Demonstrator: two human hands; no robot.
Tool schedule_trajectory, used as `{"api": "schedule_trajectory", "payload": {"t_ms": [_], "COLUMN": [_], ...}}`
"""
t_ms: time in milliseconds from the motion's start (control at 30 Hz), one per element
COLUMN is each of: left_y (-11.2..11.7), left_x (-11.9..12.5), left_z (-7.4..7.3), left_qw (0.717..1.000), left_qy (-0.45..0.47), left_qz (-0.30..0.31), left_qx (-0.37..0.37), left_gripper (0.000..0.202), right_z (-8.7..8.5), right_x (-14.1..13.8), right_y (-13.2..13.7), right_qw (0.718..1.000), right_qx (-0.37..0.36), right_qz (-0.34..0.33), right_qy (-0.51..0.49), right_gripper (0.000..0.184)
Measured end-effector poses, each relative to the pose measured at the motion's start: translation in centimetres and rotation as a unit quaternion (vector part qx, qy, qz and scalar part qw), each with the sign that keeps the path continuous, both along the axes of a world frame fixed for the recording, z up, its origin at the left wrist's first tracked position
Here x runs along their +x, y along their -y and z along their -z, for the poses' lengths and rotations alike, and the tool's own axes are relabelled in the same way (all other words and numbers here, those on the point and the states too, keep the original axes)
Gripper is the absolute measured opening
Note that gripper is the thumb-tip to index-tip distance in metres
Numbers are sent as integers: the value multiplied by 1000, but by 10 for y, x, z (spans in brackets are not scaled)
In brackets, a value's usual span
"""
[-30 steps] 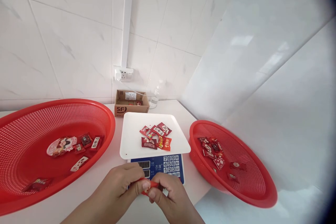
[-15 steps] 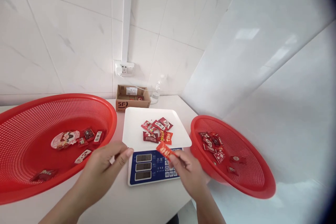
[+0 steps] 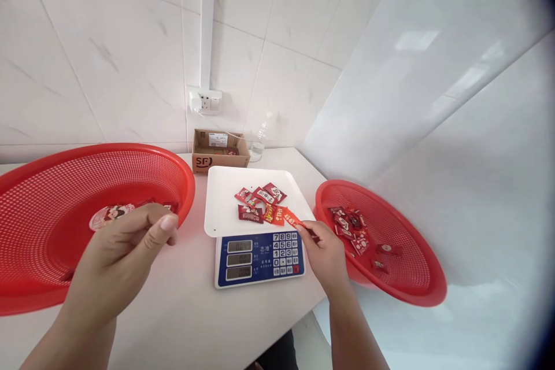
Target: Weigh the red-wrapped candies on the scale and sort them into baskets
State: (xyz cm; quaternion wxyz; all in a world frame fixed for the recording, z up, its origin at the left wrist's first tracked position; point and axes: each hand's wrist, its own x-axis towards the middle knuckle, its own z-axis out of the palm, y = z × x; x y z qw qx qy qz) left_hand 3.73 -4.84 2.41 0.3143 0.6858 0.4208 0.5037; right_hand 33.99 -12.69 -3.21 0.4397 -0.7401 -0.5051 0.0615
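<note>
My right hand [image 3: 324, 247] pinches a small red candy packet [image 3: 293, 220] and holds it at the right front edge of the white scale tray [image 3: 225, 217]. Several red candy packets [image 3: 260, 205] lie on that tray. The scale's blue keypad panel [image 3: 259, 257] faces me. My left hand [image 3: 125, 248] hovers over the near rim of the big red basket [image 3: 52, 277] on the left, fingers curled loosely with nothing visible in them. It hides part of the packets in that basket; a round printed pack [image 3: 107, 215] shows there.
A smaller red basket [image 3: 407, 289] with several packets stands at the right, at the table's corner. A small cardboard box [image 3: 219, 151] and a clear bottle [image 3: 259, 143] stand against the tiled wall below a wall socket [image 3: 207, 102]. The table edge runs close in front.
My hands parted from in front of the scale. The right carried the red packet up to the tray's edge; the left drew back left over the big basket.
</note>
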Motion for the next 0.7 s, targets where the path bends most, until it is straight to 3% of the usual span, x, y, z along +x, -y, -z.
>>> {"api": "schedule_trajectory", "payload": {"t_ms": [300,533,700], "left_y": [-4,-5,-5], "left_x": [-6,-5,-2], "left_z": [2,2,1], "left_qw": [995,992,993], "left_qy": [-58,-73,-69], "left_qz": [56,69,75], "left_qx": [58,71,64], "left_gripper": [29,31,31], "right_z": [11,17,14], "right_x": [-12,-12,-13], "right_y": [-17,-24,-17], "right_qw": [990,985,985], "right_qx": [-40,-67,-81], "right_qz": [-104,-68,-99], "right_qy": [88,143,115], "right_gripper": [27,28,34]}}
